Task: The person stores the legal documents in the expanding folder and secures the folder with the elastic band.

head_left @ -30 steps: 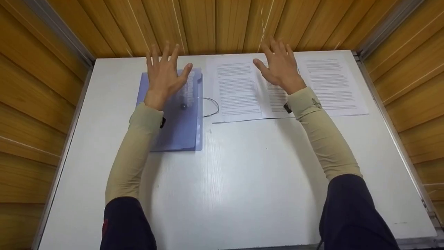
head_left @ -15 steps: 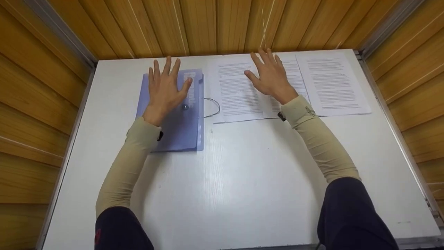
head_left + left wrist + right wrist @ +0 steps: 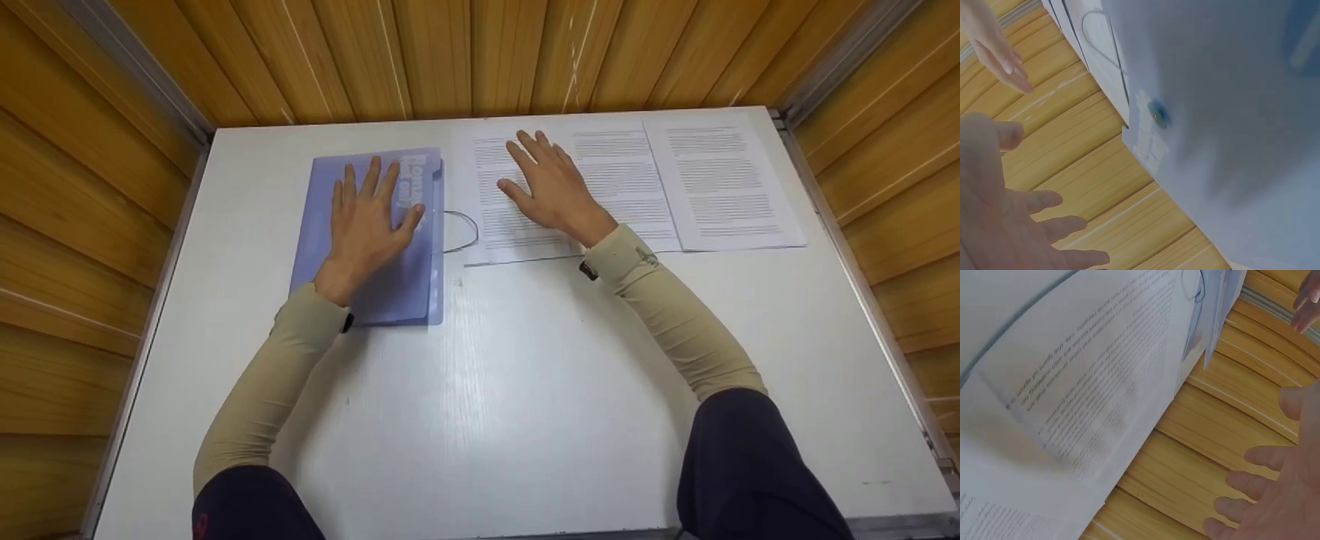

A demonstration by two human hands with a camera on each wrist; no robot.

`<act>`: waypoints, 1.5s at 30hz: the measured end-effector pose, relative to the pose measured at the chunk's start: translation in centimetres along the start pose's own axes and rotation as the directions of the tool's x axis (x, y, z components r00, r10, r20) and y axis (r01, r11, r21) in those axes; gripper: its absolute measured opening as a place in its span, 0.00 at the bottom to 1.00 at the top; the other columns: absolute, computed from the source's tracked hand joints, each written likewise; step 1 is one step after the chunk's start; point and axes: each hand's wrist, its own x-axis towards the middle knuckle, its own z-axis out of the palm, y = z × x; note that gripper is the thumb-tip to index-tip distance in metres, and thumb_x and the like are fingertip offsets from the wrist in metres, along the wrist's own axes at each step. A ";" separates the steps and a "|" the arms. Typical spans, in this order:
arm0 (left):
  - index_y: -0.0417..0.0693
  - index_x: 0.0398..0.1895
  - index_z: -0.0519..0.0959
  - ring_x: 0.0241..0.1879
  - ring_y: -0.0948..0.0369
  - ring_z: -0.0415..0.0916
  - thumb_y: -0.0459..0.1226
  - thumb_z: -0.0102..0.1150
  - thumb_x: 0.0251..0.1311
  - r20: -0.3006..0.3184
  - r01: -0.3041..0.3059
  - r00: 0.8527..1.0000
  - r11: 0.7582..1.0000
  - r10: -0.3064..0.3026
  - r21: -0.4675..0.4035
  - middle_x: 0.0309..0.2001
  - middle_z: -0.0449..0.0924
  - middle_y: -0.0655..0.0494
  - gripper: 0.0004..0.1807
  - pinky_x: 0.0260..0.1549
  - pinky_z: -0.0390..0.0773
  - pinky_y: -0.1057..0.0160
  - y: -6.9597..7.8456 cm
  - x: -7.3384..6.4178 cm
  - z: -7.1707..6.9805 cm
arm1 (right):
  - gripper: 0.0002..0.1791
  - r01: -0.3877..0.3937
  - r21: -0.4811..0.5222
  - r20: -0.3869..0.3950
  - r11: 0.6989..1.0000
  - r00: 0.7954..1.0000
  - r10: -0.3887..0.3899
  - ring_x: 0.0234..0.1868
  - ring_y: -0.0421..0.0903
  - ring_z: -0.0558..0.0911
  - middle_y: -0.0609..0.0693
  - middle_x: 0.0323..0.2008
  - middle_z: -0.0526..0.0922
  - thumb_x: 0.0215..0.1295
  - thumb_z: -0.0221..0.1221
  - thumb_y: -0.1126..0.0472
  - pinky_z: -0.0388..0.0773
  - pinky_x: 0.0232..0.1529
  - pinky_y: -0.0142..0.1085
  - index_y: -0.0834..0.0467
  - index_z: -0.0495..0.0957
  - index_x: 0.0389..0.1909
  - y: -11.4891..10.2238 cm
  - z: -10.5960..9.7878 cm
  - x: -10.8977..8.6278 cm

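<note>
My left hand (image 3: 364, 232) hovers with spread, straight fingers above a translucent blue document folder (image 3: 309, 232), casting a shadow on it. The folder lies closed, with white lettering along its right side. A round button (image 3: 1158, 114) shows on its cover in the left wrist view; in the head view the hand hides it. From the folder's right edge sticks out a thin cord loop (image 3: 475, 229). My right hand (image 3: 555, 191), fingers also extended, is above printed sheets (image 3: 619, 187) that lie side by side. In the wrist views both hands look clear of the surface.
Another printed sheet (image 3: 727, 187) lies at the right, overlapping its neighbour's edge. Everything rests on a white table (image 3: 510, 390). Wood-patterned panels (image 3: 502, 52) with metal corner strips enclose the back and both sides.
Both hands have drawn back toward the body, the right one also shifting left over the sheets. The fingers stay spread. Folder and papers lie where they were.
</note>
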 end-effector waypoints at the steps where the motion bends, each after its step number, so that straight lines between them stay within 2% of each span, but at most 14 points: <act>1: 0.50 0.86 0.59 0.81 0.27 0.45 0.65 0.48 0.73 0.006 0.001 1.000 1.000 -0.001 0.001 0.85 0.53 0.40 0.46 0.78 0.46 0.29 0.0 -0.2 0.2 | 0.43 0.010 0.003 0.001 1.000 1.000 -0.010 0.88 0.59 0.43 0.56 0.87 0.48 0.82 0.42 0.33 0.41 0.84 0.57 0.55 0.52 0.87 -0.2 0.2 0.0; 8: 0.48 0.84 0.61 0.80 0.25 0.47 0.64 0.49 0.73 0.014 -0.007 1.000 1.000 0.007 0.000 0.83 0.56 0.38 0.45 0.76 0.49 0.27 0.2 -2.0 1.3 | 0.42 0.074 0.028 0.017 0.997 0.997 -0.074 0.87 0.60 0.46 0.57 0.87 0.50 0.83 0.42 0.35 0.45 0.84 0.56 0.57 0.54 0.86 -1.7 2.2 0.3; 16: 0.48 0.85 0.60 0.81 0.26 0.47 0.65 0.48 0.72 0.103 0.020 0.994 1.000 -0.023 0.021 0.84 0.56 0.37 0.47 0.76 0.50 0.27 0.3 -3.8 2.3 | 0.42 0.131 0.022 0.039 0.991 0.990 -0.132 0.87 0.59 0.47 0.57 0.86 0.52 0.83 0.42 0.36 0.46 0.84 0.55 0.58 0.56 0.85 -3.3 4.2 0.8; 23: 0.46 0.84 0.61 0.79 0.25 0.50 0.65 0.51 0.70 0.137 0.044 0.989 0.999 -0.046 0.018 0.82 0.58 0.35 0.48 0.74 0.54 0.26 0.6 -5.0 3.2 | 0.41 0.170 0.038 0.069 0.985 0.983 -0.172 0.87 0.60 0.48 0.58 0.86 0.52 0.83 0.44 0.37 0.47 0.84 0.56 0.59 0.56 0.85 -4.6 5.7 0.8; 29: 0.45 0.84 0.61 0.77 0.25 0.56 0.65 0.52 0.70 0.146 0.064 0.987 0.997 -0.069 0.034 0.80 0.62 0.33 0.49 0.72 0.60 0.27 1.3 -5.9 3.9 | 0.43 0.223 -0.008 0.160 0.975 0.963 -0.219 0.86 0.62 0.48 0.59 0.86 0.50 0.83 0.43 0.37 0.48 0.83 0.58 0.61 0.54 0.85 -5.1 6.8 0.9; 36: 0.42 0.83 0.63 0.75 0.26 0.60 0.64 0.53 0.70 0.166 0.073 0.983 0.995 -0.083 0.065 0.77 0.66 0.32 0.48 0.69 0.65 0.28 2.0 -6.6 4.5 | 0.44 0.252 -0.037 0.266 0.967 0.935 -0.234 0.87 0.61 0.46 0.57 0.87 0.46 0.84 0.44 0.37 0.44 0.84 0.56 0.61 0.49 0.86 -5.8 7.4 1.0; 45: 0.41 0.81 0.64 0.74 0.26 0.61 0.63 0.54 0.70 0.195 0.083 0.976 0.994 -0.097 0.076 0.77 0.66 0.32 0.47 0.68 0.65 0.28 2.2 -6.8 4.9 | 0.45 0.251 -0.046 0.333 0.967 0.916 -0.222 0.87 0.58 0.42 0.58 0.87 0.42 0.83 0.44 0.37 0.37 0.85 0.52 0.62 0.45 0.86 -6.3 8.1 0.7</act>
